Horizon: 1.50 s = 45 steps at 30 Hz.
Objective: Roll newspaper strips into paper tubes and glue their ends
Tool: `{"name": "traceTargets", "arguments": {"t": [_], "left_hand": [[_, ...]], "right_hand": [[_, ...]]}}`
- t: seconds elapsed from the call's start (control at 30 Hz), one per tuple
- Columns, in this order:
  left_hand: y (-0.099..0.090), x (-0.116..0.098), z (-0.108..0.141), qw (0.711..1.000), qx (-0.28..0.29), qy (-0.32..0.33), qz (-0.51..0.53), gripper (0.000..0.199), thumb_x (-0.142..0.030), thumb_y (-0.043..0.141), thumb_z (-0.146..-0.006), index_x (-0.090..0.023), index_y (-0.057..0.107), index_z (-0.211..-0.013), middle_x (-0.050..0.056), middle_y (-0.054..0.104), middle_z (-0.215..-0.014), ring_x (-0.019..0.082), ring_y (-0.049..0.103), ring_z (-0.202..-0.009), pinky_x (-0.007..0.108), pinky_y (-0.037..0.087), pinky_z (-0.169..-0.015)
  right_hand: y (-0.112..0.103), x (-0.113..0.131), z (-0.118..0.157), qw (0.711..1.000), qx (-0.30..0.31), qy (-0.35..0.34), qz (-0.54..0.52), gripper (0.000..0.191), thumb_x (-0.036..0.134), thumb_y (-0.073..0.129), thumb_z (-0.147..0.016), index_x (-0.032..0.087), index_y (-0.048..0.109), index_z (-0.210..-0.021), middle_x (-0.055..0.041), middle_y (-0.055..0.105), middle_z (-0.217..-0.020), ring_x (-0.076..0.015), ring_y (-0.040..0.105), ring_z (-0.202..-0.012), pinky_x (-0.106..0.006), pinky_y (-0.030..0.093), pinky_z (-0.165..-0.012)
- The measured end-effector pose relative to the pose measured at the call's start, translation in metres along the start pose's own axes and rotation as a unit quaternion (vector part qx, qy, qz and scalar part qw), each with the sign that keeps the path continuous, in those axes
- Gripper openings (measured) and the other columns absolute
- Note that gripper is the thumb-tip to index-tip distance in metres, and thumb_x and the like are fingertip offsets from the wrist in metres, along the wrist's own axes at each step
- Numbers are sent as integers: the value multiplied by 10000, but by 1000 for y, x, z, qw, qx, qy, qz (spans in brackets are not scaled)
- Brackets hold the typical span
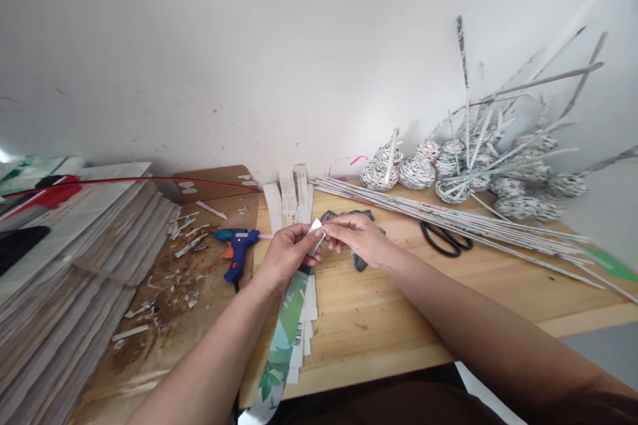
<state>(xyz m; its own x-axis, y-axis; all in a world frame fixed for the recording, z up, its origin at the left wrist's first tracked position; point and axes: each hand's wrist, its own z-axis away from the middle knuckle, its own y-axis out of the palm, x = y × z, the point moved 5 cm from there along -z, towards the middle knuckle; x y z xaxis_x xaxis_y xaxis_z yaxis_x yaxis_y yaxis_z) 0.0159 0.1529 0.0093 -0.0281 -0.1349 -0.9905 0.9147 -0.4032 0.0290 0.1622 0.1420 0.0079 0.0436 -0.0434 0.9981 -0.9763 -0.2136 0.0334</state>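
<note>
Pinching paper strip [286,325] | left hand [286,255]: grip closed on strip | right hand [361,239]: grip closed on white tip [317,224] | glue gun [240,254]: left of strip | rods [428,212]: right of strip

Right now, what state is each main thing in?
Left hand: closed on the white paper tip.
Right hand: pinching the same tip's edge.
Green-printed strip: reaching down from the hands.
Pale strips: layered, overlapping.
Glue gun: on its side, unheld.
Scissors: lying flat, blades hidden.
Paper sticks: loosely bundled, lying down.
Woven pieces: grouped by the wall.
Paper stack: layered, untouched.
Scraps: scattered.
Grey cloth: partly hidden by right hand.
</note>
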Motion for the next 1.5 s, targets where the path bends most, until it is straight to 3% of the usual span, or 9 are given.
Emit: {"name": "traceTargets", "arguments": {"t": [0.2,0.3,0.67,1.07,1.5], "left_hand": [[-1,1,-2,1000,0,6,12,383,-509,729,-724,-137,644,-759,24,641,-629,107,605,-515,176,455,-455],[-1,1,-2,1000,0,7,5,380,-509,721,-733,-139,640,-759,19,638,-624,105,602,-512,175,454,-452],[-4,1,-1,997,-40,28,-66,377,-514,727,-718,-150,631,-712,24,633,-571,127,599,-494,208,486,-460],[-1,2,-2,996,-3,35,-79,367,-518,658,-792,-152,666,-810,20,625,-637,113,598,-540,197,495,-496],[-2,5,-3,998,-7,28,-59,362,-501,686,-765,-144,628,-770,12,627,-629,103,603,-512,176,467,-459]], "right_hand": [[4,0,-1,999,30,1,-19,361,454,727,-765,135,742,-933,-10,626,-650,-106,550,-588,-228,439,-530],[5,0,0,999,38,-4,-19,323,445,711,-786,138,739,-881,-6,620,-643,-98,547,-581,-223,447,-537],[3,-2,0,999,23,12,-39,344,475,726,-756,133,722,-790,-6,608,-666,-97,557,-585,-221,444,-525],[0,-6,-2,997,-14,30,-67,358,490,735,-740,134,701,-728,-5,604,-640,-94,556,-559,-217,435,-503],[-4,-12,-2,997,-23,43,-55,325,423,789,-702,139,766,-860,-18,658,-630,-93,557,-540,-227,435,-517]]}}
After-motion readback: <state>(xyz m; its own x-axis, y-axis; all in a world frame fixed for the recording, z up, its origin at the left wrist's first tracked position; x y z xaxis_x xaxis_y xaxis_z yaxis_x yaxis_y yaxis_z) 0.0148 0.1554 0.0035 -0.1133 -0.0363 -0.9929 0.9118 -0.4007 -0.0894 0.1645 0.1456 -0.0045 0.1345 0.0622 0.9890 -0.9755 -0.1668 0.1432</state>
